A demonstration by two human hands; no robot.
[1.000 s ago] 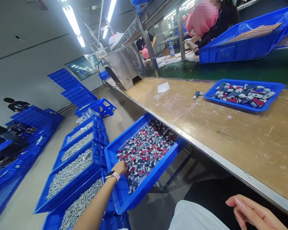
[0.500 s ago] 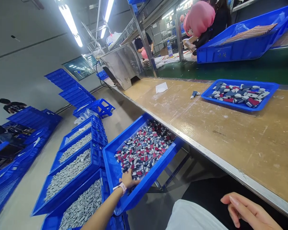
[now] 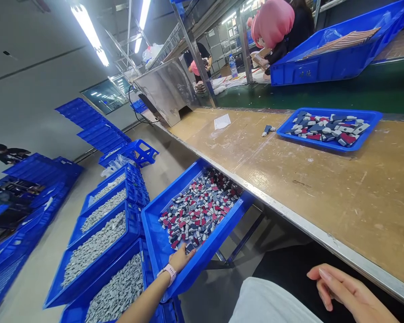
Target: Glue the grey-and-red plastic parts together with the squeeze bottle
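Note:
My left hand (image 3: 180, 261), with a pale band at the wrist, is at the near end of a large blue crate (image 3: 161, 244). Between its thumb and forefinger sits a small dark blue piece (image 3: 189, 247), pinched. Many small red, white and dark blue pieces (image 3: 202, 211) lie heaped in that crate, whose far end reaches under the table edge. Over my lap, to the right, my right hand (image 3: 341, 287) is held in the air, fingers loosely bent and apart, nothing in them.
On the wooden table (image 3: 289, 193) stand a shallow blue tray (image 3: 363, 146) of similar pieces, a few loose pieces (image 3: 268, 130) and a paper slip (image 3: 222, 121). Blue crates of grey pieces (image 3: 97, 246) line the left. A metal chute (image 3: 168, 89) and co-workers are farther back.
My left hand has drawn back slightly from the heap toward the crate's near edge, and a dark piece now shows at its fingertips. My right hand stays almost still.

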